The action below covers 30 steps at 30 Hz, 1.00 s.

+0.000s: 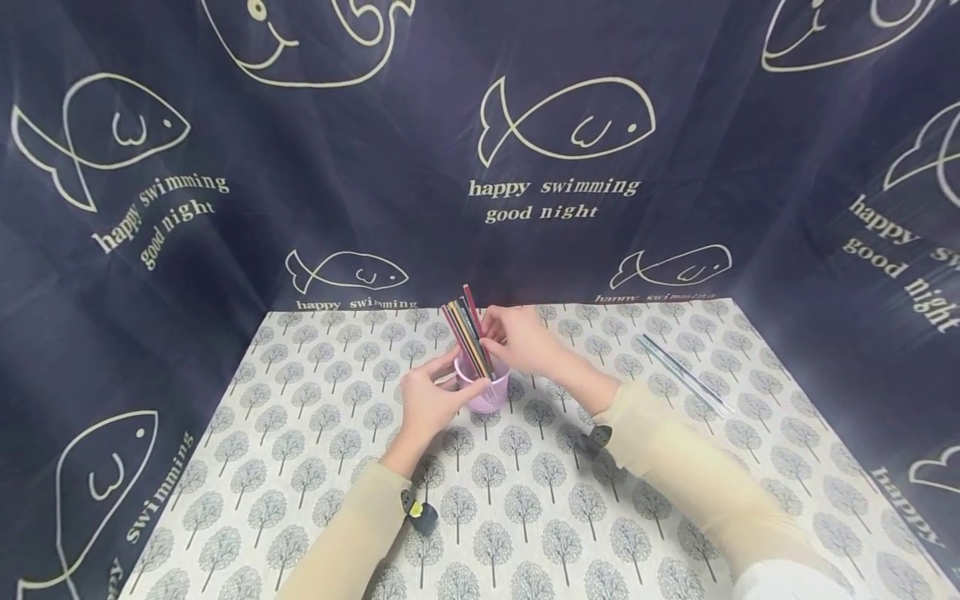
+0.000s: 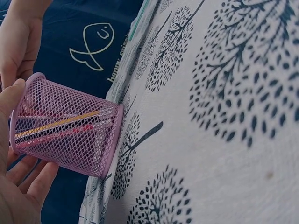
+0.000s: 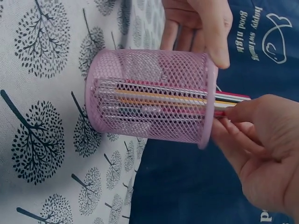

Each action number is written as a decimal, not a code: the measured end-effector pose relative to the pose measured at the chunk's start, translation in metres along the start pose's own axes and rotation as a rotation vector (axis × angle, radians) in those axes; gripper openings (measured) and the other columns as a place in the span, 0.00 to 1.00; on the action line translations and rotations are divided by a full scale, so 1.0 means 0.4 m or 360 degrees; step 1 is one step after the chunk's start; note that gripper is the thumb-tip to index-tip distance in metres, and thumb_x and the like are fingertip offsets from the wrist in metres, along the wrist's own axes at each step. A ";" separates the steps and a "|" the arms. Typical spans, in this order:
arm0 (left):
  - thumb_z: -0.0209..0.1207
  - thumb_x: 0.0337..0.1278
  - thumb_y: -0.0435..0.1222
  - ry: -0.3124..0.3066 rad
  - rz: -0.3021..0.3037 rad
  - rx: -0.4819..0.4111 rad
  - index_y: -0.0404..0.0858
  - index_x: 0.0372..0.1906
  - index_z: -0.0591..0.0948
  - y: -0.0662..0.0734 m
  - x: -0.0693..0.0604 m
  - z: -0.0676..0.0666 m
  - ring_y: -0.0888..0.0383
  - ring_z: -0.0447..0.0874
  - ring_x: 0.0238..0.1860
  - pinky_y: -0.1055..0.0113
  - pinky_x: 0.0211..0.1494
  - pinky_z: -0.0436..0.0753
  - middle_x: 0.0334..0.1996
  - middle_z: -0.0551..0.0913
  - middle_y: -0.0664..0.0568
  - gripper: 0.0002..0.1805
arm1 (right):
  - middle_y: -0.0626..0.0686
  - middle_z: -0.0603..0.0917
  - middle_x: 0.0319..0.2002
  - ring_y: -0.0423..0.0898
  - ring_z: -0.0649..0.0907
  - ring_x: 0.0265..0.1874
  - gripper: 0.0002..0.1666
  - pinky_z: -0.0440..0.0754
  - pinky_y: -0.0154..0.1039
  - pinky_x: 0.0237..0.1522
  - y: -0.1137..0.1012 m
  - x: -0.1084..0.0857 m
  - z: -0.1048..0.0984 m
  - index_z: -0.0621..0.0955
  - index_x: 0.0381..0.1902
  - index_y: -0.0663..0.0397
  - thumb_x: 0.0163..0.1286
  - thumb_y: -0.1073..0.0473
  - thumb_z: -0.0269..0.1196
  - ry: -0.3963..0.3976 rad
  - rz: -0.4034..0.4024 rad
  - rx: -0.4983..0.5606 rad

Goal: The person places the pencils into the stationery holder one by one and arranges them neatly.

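A pink mesh pen cup (image 1: 489,398) stands upright on the table and holds several coloured pencils (image 1: 468,332). They lean to the left in the head view, and yellow and red shafts show through the mesh in both wrist views. My left hand (image 1: 435,392) holds the cup around its upper left side, thumb at the rim and fingers on the far side. At the cup's right rim, my right hand (image 1: 521,337) pinches a red pencil (image 1: 471,302) between thumb and fingers. Its fingertips are close against the other pencils, so the exact contact is partly hidden.
Several thin bluish-grey sticks (image 1: 686,375) lie on the tree-patterned tablecloth (image 1: 300,492) at the right. A dark blue curtain (image 1: 420,167) with fish drawings hangs behind the table and at both sides.
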State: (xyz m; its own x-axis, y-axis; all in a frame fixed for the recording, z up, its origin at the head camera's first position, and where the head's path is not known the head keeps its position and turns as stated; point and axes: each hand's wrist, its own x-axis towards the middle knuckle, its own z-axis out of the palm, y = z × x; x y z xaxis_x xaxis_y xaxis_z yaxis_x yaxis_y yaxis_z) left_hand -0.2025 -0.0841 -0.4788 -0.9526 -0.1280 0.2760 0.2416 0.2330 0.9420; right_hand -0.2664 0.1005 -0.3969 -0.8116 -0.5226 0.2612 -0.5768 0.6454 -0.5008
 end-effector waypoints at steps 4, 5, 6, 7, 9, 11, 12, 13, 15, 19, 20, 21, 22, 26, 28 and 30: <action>0.86 0.40 0.41 -0.0006 0.0001 -0.0001 0.34 0.60 0.86 -0.005 0.000 0.001 0.39 0.95 0.45 0.60 0.46 0.96 0.56 0.88 0.34 0.38 | 0.55 0.92 0.34 0.48 0.91 0.33 0.06 0.94 0.35 0.36 -0.009 0.002 0.015 0.82 0.38 0.58 0.69 0.65 0.71 -0.0033 0.0039 -0.0116; 0.86 0.40 0.41 -0.0011 -0.0003 -0.0005 0.34 0.60 0.86 -0.005 0.000 0.001 0.39 0.95 0.45 0.61 0.46 0.96 0.56 0.88 0.34 0.38 | 0.55 0.92 0.35 0.48 0.91 0.33 0.06 0.93 0.34 0.34 -0.013 0.003 0.017 0.82 0.38 0.58 0.69 0.64 0.71 -0.0045 0.0060 -0.0148; 0.86 0.40 0.41 -0.0014 -0.0010 -0.0006 0.35 0.61 0.86 -0.006 0.001 0.001 0.39 0.95 0.44 0.61 0.45 0.96 0.56 0.88 0.34 0.38 | 0.56 0.93 0.35 0.48 0.91 0.32 0.06 0.93 0.33 0.33 -0.017 0.004 0.020 0.82 0.38 0.58 0.69 0.64 0.71 -0.0056 0.0082 -0.0170; 0.86 0.40 0.41 -0.0018 -0.0021 -0.0005 0.35 0.61 0.86 -0.007 0.002 0.001 0.40 0.95 0.44 0.62 0.45 0.96 0.56 0.88 0.35 0.38 | 0.56 0.93 0.35 0.48 0.91 0.32 0.07 0.93 0.32 0.31 -0.019 0.005 0.023 0.82 0.38 0.58 0.69 0.64 0.71 -0.0064 0.0099 -0.0203; 0.86 0.39 0.42 -0.0024 -0.0043 -0.0008 0.36 0.61 0.86 -0.008 0.003 0.001 0.40 0.96 0.44 0.62 0.44 0.96 0.56 0.88 0.35 0.39 | 0.57 0.93 0.36 0.49 0.92 0.32 0.07 0.93 0.32 0.30 -0.024 0.007 0.027 0.82 0.38 0.59 0.70 0.63 0.72 -0.0080 0.0135 -0.0254; 0.87 0.38 0.42 -0.0028 -0.0068 0.0002 0.37 0.61 0.86 -0.007 0.003 0.001 0.41 0.96 0.44 0.62 0.44 0.96 0.57 0.88 0.36 0.39 | 0.58 0.93 0.37 0.49 0.92 0.32 0.07 0.93 0.32 0.30 -0.027 0.007 0.027 0.82 0.39 0.59 0.69 0.63 0.72 -0.0084 0.0157 -0.0271; 0.87 0.38 0.43 -0.0030 -0.0080 0.0008 0.37 0.62 0.86 -0.006 0.003 0.001 0.42 0.96 0.45 0.62 0.45 0.96 0.57 0.88 0.36 0.40 | 0.58 0.93 0.37 0.50 0.92 0.32 0.07 0.93 0.32 0.31 -0.027 0.005 0.026 0.83 0.40 0.60 0.69 0.64 0.71 -0.0077 0.0173 -0.0256; 0.87 0.38 0.43 -0.0032 -0.0088 0.0012 0.37 0.62 0.86 -0.006 0.002 0.001 0.42 0.96 0.45 0.62 0.45 0.96 0.58 0.88 0.36 0.40 | 0.58 0.92 0.37 0.50 0.91 0.33 0.07 0.93 0.33 0.31 -0.027 0.003 0.024 0.82 0.40 0.60 0.69 0.64 0.70 -0.0069 0.0187 -0.0244; 0.87 0.38 0.43 -0.0038 -0.0103 0.0016 0.38 0.62 0.85 -0.003 0.001 0.000 0.42 0.96 0.46 0.63 0.46 0.96 0.58 0.88 0.37 0.40 | 0.58 0.92 0.37 0.50 0.90 0.33 0.06 0.93 0.34 0.32 -0.025 -0.004 0.012 0.83 0.42 0.60 0.69 0.65 0.68 -0.0037 0.0213 -0.0198; 0.87 0.38 0.44 -0.0041 -0.0113 0.0023 0.38 0.63 0.85 0.004 0.001 -0.001 0.43 0.96 0.47 0.62 0.47 0.96 0.59 0.88 0.37 0.41 | 0.58 0.91 0.35 0.50 0.90 0.32 0.06 0.94 0.38 0.33 -0.010 -0.021 -0.033 0.83 0.42 0.60 0.68 0.66 0.65 0.0114 0.0233 -0.0125; 0.87 0.38 0.44 -0.0039 -0.0122 0.0023 0.39 0.63 0.85 0.005 0.001 -0.001 0.43 0.95 0.48 0.62 0.47 0.96 0.59 0.88 0.37 0.41 | 0.58 0.91 0.35 0.50 0.90 0.32 0.05 0.94 0.40 0.34 -0.002 -0.026 -0.047 0.84 0.41 0.60 0.68 0.66 0.64 0.0156 0.0226 -0.0120; 0.87 0.37 0.44 -0.0036 -0.0131 0.0025 0.39 0.63 0.85 0.007 0.000 -0.002 0.43 0.95 0.48 0.62 0.47 0.96 0.59 0.88 0.38 0.41 | 0.58 0.91 0.34 0.51 0.90 0.32 0.05 0.95 0.41 0.35 0.007 -0.030 -0.062 0.84 0.40 0.61 0.67 0.66 0.64 0.0201 0.0217 -0.0112; 0.87 0.37 0.44 -0.0034 -0.0139 0.0026 0.39 0.63 0.85 0.008 0.001 -0.002 0.43 0.95 0.48 0.62 0.47 0.96 0.59 0.88 0.38 0.42 | 0.58 0.91 0.34 0.51 0.90 0.32 0.05 0.95 0.43 0.36 0.018 -0.035 -0.076 0.84 0.39 0.60 0.67 0.66 0.64 0.0241 0.0218 -0.0123; 0.87 0.35 0.45 -0.0031 -0.0183 0.0015 0.40 0.63 0.85 0.008 0.002 -0.003 0.42 0.95 0.49 0.62 0.48 0.96 0.60 0.88 0.38 0.42 | 0.57 0.91 0.33 0.52 0.89 0.32 0.05 0.93 0.48 0.39 0.072 -0.055 -0.125 0.85 0.38 0.59 0.67 0.65 0.63 0.0330 0.0243 -0.0186; 0.87 0.36 0.44 -0.0036 -0.0183 0.0011 0.39 0.63 0.85 0.007 0.001 -0.004 0.42 0.95 0.49 0.62 0.49 0.96 0.60 0.88 0.38 0.42 | 0.57 0.91 0.32 0.53 0.90 0.32 0.05 0.92 0.51 0.40 0.101 -0.068 -0.147 0.85 0.37 0.59 0.67 0.64 0.63 0.0345 0.0263 -0.0223; 0.87 0.36 0.44 -0.0039 -0.0187 0.0010 0.39 0.63 0.85 0.005 0.001 -0.004 0.42 0.95 0.49 0.62 0.49 0.96 0.60 0.88 0.38 0.42 | 0.57 0.92 0.32 0.54 0.90 0.32 0.06 0.92 0.53 0.41 0.127 -0.081 -0.166 0.85 0.38 0.59 0.67 0.64 0.62 0.0346 0.0290 -0.0247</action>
State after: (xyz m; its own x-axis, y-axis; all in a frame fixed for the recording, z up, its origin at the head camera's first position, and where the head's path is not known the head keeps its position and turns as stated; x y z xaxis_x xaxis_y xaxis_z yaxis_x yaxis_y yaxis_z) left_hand -0.2021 -0.0851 -0.4764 -0.9785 -0.1313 0.1589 0.1269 0.2238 0.9663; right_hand -0.2758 0.1871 -0.3760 -0.8941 -0.2702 0.3571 -0.4138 0.8033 -0.4283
